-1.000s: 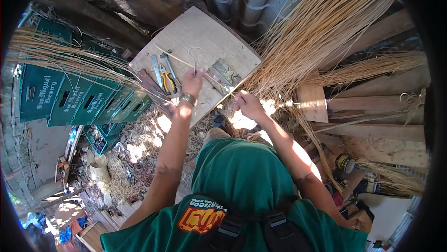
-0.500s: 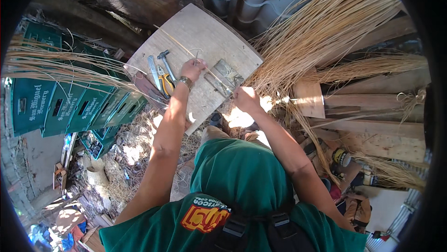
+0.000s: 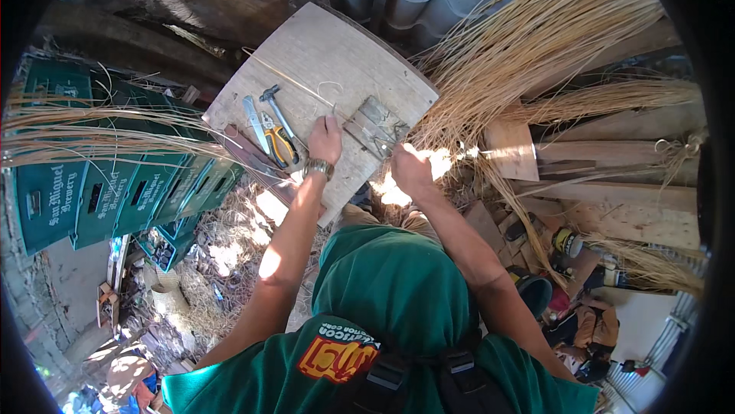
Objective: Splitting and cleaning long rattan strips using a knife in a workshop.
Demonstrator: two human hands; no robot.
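Observation:
A pale wooden board [image 3: 306, 39] lies under my hands. My left hand [image 3: 326, 140] is closed at the fingertips on a thin cane strip [image 3: 295, 83], which slants up and left across the board. A small dark metal plate [image 3: 371, 118] sits at the board's right side. Close by its lower corner, my right hand [image 3: 412, 168] is closed in a fist-like grip. What lies in its fingers is too small to make out. Left of my left hand lie a hammer [image 3: 277, 108], yellow-and-black pliers [image 3: 282, 146] and a flat metal blade [image 3: 255, 123].
A large bundle of cane strips [image 3: 551, 31] spreads at the right, over wooden planks [image 3: 612, 161]. More loose strips [image 3: 99, 135] stick out from the left, above green crates [image 3: 96, 196]. Shavings [image 3: 210, 249] cover the floor at the lower left.
My left hand has moved down and slightly right over the board. The right hand has come slightly right and down. The whole view has shifted a little.

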